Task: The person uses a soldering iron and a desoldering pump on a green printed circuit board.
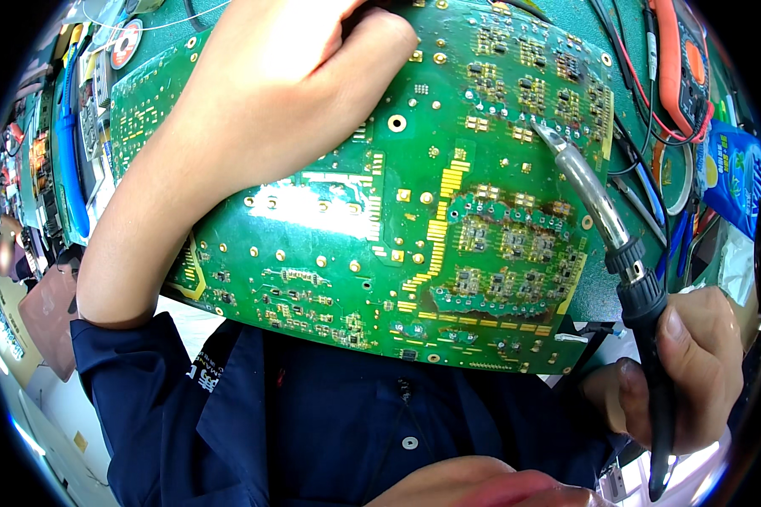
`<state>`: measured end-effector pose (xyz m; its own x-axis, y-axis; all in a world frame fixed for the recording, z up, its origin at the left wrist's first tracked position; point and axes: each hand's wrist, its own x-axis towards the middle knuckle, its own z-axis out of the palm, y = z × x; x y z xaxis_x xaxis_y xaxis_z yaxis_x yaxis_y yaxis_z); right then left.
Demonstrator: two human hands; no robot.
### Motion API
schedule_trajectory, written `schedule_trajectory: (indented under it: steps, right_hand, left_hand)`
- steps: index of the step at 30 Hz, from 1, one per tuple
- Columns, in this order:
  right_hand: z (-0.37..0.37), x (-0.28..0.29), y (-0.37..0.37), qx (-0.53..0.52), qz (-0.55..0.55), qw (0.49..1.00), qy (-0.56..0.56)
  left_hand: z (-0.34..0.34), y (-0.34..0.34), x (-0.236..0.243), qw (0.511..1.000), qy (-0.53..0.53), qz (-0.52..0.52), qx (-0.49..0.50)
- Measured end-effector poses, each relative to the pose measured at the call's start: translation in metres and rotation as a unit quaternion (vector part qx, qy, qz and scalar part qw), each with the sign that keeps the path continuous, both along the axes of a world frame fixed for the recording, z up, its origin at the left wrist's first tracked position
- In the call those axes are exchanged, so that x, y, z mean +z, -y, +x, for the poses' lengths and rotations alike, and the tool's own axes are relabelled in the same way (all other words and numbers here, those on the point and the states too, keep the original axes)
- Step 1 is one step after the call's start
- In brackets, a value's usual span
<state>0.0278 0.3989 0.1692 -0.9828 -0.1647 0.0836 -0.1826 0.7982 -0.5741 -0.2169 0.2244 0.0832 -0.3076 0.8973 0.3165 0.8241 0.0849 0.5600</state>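
Note:
A large green circuit board [330, 253] lies tilted in front of me, with gold pads and clusters of small components. My right hand [693, 372] is closed round the black handle of a soldering iron [600, 203]. Its metal tip meets the board, or hovers just over it, by a row of solder points at the upper right. My left hand [313, 59] reaches across the board's upper part, with the forearm over its left side. The thumb is bent in and the fingers look curled, partly cut off by the upper edge; what they hold is hidden.
An orange and grey multimeter [689, 68] with red and black leads stands at the upper right. Near it is a blue packet [731, 177]. A blue-handled tool [69, 169] and more boards crowd the left. A green mat [596, 291] lies beneath.

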Motion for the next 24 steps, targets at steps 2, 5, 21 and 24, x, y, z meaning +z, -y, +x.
schedule_trajectory:
  steps: [2, 5, 21, 24]
  right_hand:
    - [0.0, 0.001, 0.002, -0.004, 0.014, 1.0, -0.005]
    - [-0.002, -0.016, -0.003, 0.004, -0.011, 0.999, -0.037]
    - [0.001, -0.017, 0.0, -0.067, -0.061, 0.995, -0.043]
    - [0.006, -0.017, -0.004, -0.08, -0.082, 0.993, -0.013]
  left_hand:
    - [-0.001, -0.001, 0.0, 1.0, 0.014, -0.001, -0.004]
    - [-0.006, 0.007, -0.002, 0.999, 0.031, 0.012, -0.02]
    - [-0.013, 0.003, -0.008, 0.998, 0.011, 0.03, -0.05]
    - [-0.012, 0.005, -0.008, 0.997, 0.01, 0.049, -0.067]
